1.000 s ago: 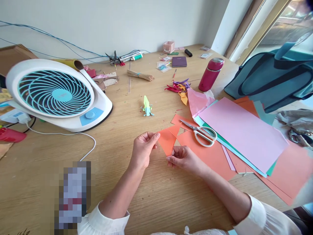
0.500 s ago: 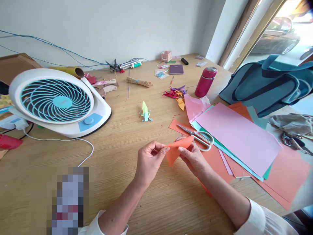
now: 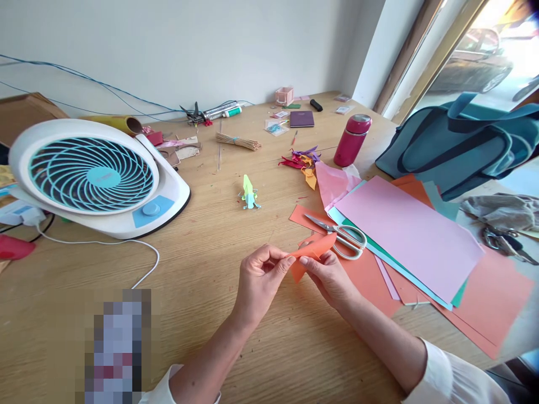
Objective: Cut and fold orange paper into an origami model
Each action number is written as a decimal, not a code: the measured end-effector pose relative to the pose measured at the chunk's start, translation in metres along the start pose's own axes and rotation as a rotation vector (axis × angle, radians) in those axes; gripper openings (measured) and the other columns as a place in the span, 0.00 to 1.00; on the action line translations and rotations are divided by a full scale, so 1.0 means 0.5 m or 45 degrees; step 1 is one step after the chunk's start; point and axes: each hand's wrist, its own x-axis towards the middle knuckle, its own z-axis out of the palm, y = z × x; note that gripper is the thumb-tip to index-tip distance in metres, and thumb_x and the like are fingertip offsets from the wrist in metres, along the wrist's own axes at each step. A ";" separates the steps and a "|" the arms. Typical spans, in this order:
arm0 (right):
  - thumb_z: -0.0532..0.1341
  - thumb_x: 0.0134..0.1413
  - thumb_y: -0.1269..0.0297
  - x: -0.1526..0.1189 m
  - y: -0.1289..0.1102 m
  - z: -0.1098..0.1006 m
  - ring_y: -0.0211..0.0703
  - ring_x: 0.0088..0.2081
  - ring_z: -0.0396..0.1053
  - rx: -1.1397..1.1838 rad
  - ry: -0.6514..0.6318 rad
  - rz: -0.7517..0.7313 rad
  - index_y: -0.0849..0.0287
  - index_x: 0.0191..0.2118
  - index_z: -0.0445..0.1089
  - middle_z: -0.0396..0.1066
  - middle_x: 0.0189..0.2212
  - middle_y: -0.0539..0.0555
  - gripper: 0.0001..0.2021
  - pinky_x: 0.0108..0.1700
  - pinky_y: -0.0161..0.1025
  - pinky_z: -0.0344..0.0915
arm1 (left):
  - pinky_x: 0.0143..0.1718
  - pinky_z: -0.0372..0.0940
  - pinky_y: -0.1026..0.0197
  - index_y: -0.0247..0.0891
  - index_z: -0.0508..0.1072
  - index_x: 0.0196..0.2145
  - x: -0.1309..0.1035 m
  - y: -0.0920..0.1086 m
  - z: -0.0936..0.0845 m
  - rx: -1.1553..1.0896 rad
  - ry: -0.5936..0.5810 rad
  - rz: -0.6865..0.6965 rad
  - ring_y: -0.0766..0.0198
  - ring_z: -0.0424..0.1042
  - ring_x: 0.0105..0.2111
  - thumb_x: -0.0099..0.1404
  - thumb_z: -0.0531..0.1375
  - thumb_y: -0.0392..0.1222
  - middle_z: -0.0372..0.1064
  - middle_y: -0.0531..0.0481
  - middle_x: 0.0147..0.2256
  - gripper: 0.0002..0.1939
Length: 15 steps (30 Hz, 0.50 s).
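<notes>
A small piece of orange paper (image 3: 316, 246) is held in the air between both hands, bent with a curled upper edge. My left hand (image 3: 263, 280) pinches its left corner between thumb and fingers. Gripping the paper from the right, my right hand (image 3: 330, 278) has its thumb on the near face, and its fingers are partly hidden behind the sheet. Scissors with white handles (image 3: 349, 241) lie just beyond my right hand, on orange paper. A small green and blue folded paper figure (image 3: 248, 193) stands on the table beyond my left hand.
A white fan (image 3: 168, 193) stands at the left on the wooden table (image 3: 202, 269). Pink sheets (image 3: 408, 230) and other coloured papers cover the right side. Behind them are a red bottle (image 3: 352, 140) and a teal bag (image 3: 455, 140). Coloured paper scraps (image 3: 301, 160) lie mid-table.
The orange paper has been bent further, and its upper part now curls over. My right thumb has shifted slightly left, closer to my left hand. The whole view has moved a little.
</notes>
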 end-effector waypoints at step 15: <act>0.71 0.48 0.53 0.002 -0.017 -0.008 0.43 0.30 0.68 -0.214 -0.006 -0.156 0.57 0.30 0.76 0.73 0.28 0.52 0.13 0.33 0.40 0.65 | 0.30 0.59 0.67 0.37 0.73 0.29 0.011 -0.010 -0.013 0.011 -0.128 -0.010 0.69 0.63 0.27 0.66 0.62 0.44 0.69 0.54 0.27 0.10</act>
